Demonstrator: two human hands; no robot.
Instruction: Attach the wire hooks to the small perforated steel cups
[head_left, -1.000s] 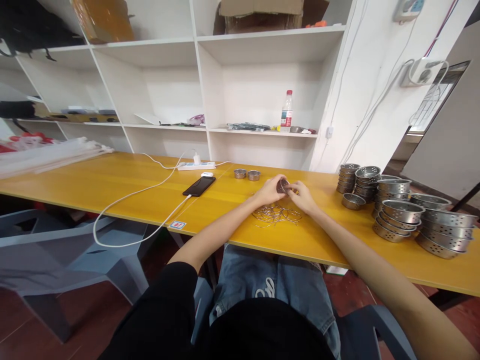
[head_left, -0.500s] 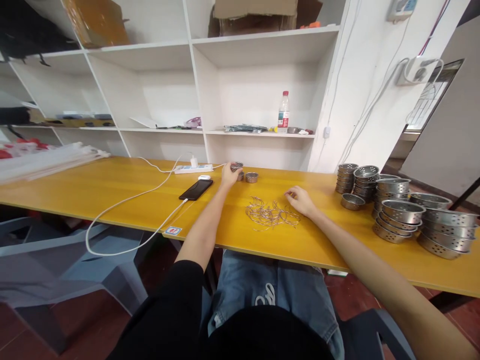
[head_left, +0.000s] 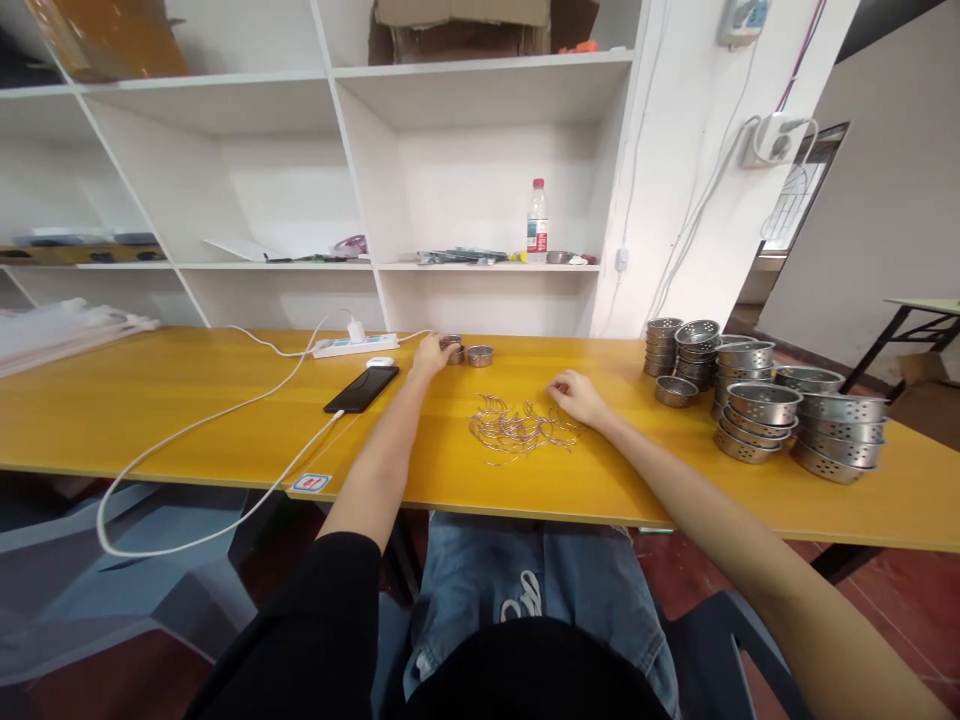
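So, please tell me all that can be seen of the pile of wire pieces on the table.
The wire pile is a loose, flat tangle of thin curved pieces, silvery and metallic in look, many bent like hooks or half rings. It lies on the yellow table in front of the person. The right hand rests at its right edge, fingertips on or near the outer pieces. The left hand is away from it, by the small metal cups.

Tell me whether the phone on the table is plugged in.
Plugged in. A white cable runs from the phone across the table toward the power strip.
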